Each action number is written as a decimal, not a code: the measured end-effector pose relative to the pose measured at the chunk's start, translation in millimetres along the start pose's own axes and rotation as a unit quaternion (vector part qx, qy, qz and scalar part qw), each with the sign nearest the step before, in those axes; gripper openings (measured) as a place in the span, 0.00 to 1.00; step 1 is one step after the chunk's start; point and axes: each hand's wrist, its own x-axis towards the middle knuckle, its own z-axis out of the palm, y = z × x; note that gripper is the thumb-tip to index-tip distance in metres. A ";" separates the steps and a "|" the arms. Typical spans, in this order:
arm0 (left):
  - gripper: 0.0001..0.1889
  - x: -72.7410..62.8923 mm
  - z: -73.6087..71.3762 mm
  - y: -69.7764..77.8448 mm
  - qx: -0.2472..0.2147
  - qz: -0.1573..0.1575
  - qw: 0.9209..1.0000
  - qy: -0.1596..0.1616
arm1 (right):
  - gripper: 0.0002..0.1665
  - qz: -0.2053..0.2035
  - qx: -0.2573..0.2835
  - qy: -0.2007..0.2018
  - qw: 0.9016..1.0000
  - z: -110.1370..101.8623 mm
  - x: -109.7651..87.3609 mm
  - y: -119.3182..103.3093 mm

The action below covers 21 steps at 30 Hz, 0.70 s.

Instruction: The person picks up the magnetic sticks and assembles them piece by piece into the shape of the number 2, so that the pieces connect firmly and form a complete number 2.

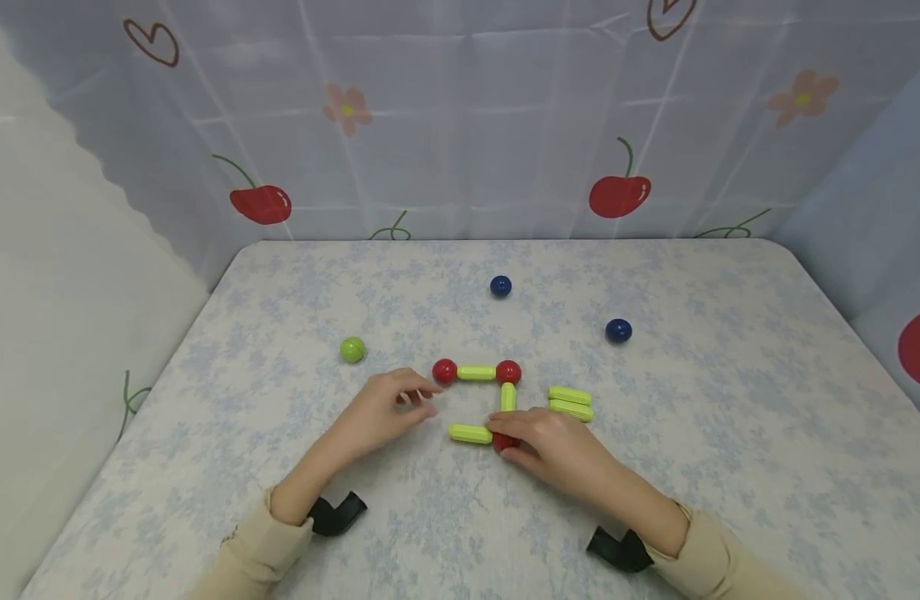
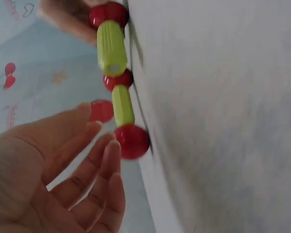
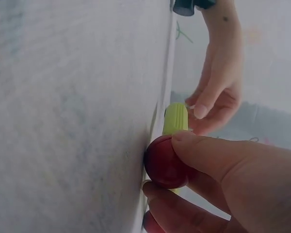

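Three red balls and three yellow-green rods form an open-sided square on the table. At its near right corner, my right hand (image 1: 561, 446) holds a red ball (image 3: 162, 162) between thumb and fingers. From that ball one rod (image 1: 470, 434) points left with a free end, and another rod (image 1: 508, 397) runs back to the far right ball (image 1: 508, 372). A third rod (image 1: 477, 373) links this to the far left ball (image 1: 445, 372). My left hand (image 1: 388, 410) is empty, fingers loosely bent, its fingertips close beside the far left ball.
Two loose yellow-green rods (image 1: 571, 410) lie side by side right of the square. A green ball (image 1: 352, 349) sits at the left. Farther back are one blue ball (image 1: 501, 287) and, to the right, another blue ball (image 1: 618, 331). A patterned curtain (image 1: 460, 125) hangs behind the table.
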 end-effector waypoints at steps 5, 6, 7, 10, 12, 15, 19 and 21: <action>0.21 4.1 -32.4 -25.9 0.179 -0.089 0.975 0.098 | 0.21 -0.001 0.011 0.001 1.000 -0.8 0.2 1.6; 0.25 5.2 -38.1 -31.0 0.205 -0.109 0.967 0.102 | 0.21 -0.002 0.013 0.000 1.000 -0.9 0.3 1.9; 0.29 6.4 -43.0 -36.3 0.221 -0.127 0.962 0.097 | 0.21 -0.002 0.015 -0.001 1.000 -1.1 0.4 2.0; 0.38 9.0 -52.8 -48.0 0.227 -0.168 0.957 0.063 | 0.20 -0.001 0.019 -0.004 1.000 -1.5 0.5 2.2; 0.37 9.8 -55.0 -53.5 0.213 -0.184 0.959 0.042 | 0.20 0.001 0.022 -0.008 1.000 -1.7 0.7 2.1; 0.29 9.9 -53.3 -59.9 0.196 -0.194 0.961 0.031 | 0.20 0.004 0.025 -0.016 1.000 -1.4 1.0 1.9; 0.22 10.3 -49.2 -64.8 0.180 -0.188 0.965 0.041 | 0.20 0.008 0.026 -0.017 0.999 -0.9 1.0 2.7; 0.21 9.4 -48.1 -64.7 0.166 -0.178 0.969 0.045 | 0.20 0.009 0.029 -0.014 0.999 -0.8 0.8 3.5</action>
